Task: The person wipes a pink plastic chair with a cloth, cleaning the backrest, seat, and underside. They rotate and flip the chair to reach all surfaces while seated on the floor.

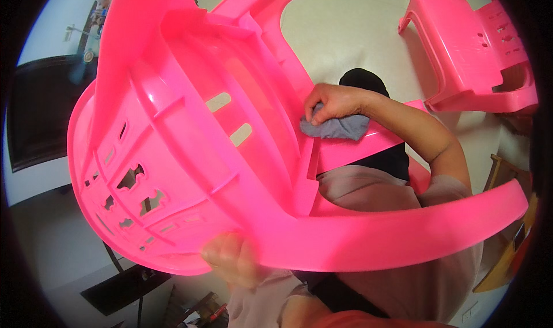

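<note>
A pink plastic armchair (198, 155), tilted with its ribbed underside towards me, fills the middle of the view. Its backrest has shaped cutouts, and two slots pierce the seat. My right hand (332, 103) bunches a grey-blue cloth (341, 127) and presses it against the chair's frame, near the seat edge. Lower down, my left hand (233, 259) is curled at the rim of the backrest beside a leg; motion blurs it, and its fingertips cannot be made out. Part of the chair rests over my lap.
A second pink plastic chair (458, 38) stands on the pale floor (345, 30) at the upper right. Wooden furniture (501, 177) is at the right rim. A large black panel (52, 107) is on the left, and a dark flat surface (125, 289) lies lower left.
</note>
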`<state>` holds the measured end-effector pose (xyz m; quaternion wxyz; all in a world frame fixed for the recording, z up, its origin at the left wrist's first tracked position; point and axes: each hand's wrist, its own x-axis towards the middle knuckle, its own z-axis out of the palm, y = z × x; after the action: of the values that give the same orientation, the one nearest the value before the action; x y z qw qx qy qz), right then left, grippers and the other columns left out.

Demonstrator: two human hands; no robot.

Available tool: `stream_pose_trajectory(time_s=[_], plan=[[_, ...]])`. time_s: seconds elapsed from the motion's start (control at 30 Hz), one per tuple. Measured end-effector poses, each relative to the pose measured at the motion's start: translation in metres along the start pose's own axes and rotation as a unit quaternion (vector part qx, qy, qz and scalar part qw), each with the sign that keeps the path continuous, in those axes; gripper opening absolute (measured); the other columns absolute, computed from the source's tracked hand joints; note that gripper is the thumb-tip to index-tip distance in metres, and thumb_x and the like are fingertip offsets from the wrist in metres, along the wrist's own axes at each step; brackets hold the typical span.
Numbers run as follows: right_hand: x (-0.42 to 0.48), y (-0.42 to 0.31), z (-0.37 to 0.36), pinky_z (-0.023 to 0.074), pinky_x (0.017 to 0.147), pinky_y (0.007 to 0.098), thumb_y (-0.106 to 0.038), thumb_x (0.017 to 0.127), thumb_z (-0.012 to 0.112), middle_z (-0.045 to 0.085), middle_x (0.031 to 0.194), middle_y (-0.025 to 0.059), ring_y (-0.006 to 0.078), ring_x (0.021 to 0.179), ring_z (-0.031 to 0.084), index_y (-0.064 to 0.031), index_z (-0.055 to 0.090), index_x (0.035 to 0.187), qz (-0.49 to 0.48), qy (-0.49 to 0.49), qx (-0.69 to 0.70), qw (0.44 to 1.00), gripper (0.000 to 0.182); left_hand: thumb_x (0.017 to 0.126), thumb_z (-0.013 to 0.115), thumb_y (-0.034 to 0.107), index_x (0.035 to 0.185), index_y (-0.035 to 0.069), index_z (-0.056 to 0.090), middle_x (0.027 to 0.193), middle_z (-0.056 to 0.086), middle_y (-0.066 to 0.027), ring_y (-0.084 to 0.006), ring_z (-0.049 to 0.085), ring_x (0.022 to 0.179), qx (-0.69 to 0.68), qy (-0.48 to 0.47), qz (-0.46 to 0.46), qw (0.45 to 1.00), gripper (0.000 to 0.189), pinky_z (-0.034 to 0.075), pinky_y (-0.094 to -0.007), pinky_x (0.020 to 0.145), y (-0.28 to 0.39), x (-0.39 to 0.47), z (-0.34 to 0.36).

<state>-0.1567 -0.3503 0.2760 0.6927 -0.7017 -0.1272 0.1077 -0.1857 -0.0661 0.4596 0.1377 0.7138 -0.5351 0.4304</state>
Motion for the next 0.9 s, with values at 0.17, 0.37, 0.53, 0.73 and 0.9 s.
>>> stream_pose_trajectory(time_s=[0.17, 0.37, 0.53, 0.73, 0.9], plan=[[-0.008, -0.042, 0.034, 0.0451, 0.086, 0.0297, -0.013, 0.078, 0.069, 0.061, 0.099, 0.0064, 0.0156, 0.095, 0.057, 0.0005, 0.061, 0.105, -0.063, 0.246, 0.171, 0.952, 0.031, 0.075, 0.057, 0.024, 0.076, 0.002, 0.058, 0.066, 0.056, -0.0121, -0.0227, 0.050, 0.054, 0.013, -0.008, -0.009, 1.000, 0.021, 0.031, -0.0329, 0.052, -0.001, -0.003, -0.003], [0.006, -0.049, 0.091, 0.0383, 0.099, 0.0327, -0.015, 0.082, 0.066, 0.051, 0.119, 0.0093, 0.0186, 0.116, 0.048, -0.0006, 0.048, 0.123, -0.116, 0.351, 0.048, 0.928, 0.047, 0.076, 0.057, 0.022, 0.076, 0.001, 0.058, 0.068, 0.058, -0.0135, -0.0234, 0.052, 0.056, -0.003, -0.076, -0.021, 0.997, 0.021, 0.032, -0.0329, 0.053, -0.005, 0.005, -0.014], [0.044, -0.049, 0.060, 0.0497, 0.085, 0.0366, -0.014, 0.079, 0.068, 0.065, 0.106, 0.0171, 0.0265, 0.098, 0.064, 0.0025, 0.054, 0.114, -0.148, 0.463, -0.012, 0.874, 0.041, 0.078, 0.056, 0.022, 0.077, 0.003, 0.058, 0.067, 0.057, -0.0134, -0.0235, 0.052, 0.055, -0.027, -0.035, 0.008, 0.999, 0.020, 0.032, -0.0331, 0.053, -0.008, -0.003, -0.004], [0.121, -0.094, -0.007, 0.0494, 0.078, 0.0294, -0.015, 0.080, 0.068, 0.067, 0.094, 0.0099, 0.0160, 0.088, 0.061, 0.0020, 0.063, 0.105, -0.128, 0.387, -0.006, 0.913, 0.030, 0.079, 0.057, 0.023, 0.080, 0.003, 0.059, 0.067, 0.058, -0.0133, -0.0250, 0.052, 0.055, 0.008, -0.056, -0.021, 0.998, 0.019, 0.033, -0.0349, 0.054, 0.002, -0.006, -0.017], [0.117, -0.082, -0.020, 0.0498, 0.078, 0.0331, -0.018, 0.081, 0.068, 0.067, 0.093, 0.0132, 0.0218, 0.088, 0.063, 0.0007, 0.061, 0.108, -0.128, 0.433, -0.031, 0.892, 0.034, 0.079, 0.057, 0.022, 0.079, 0.003, 0.059, 0.069, 0.058, -0.0137, -0.0251, 0.052, 0.056, -0.014, -0.116, -0.019, 0.993, 0.019, 0.033, -0.0347, 0.053, -0.008, -0.003, -0.018]])
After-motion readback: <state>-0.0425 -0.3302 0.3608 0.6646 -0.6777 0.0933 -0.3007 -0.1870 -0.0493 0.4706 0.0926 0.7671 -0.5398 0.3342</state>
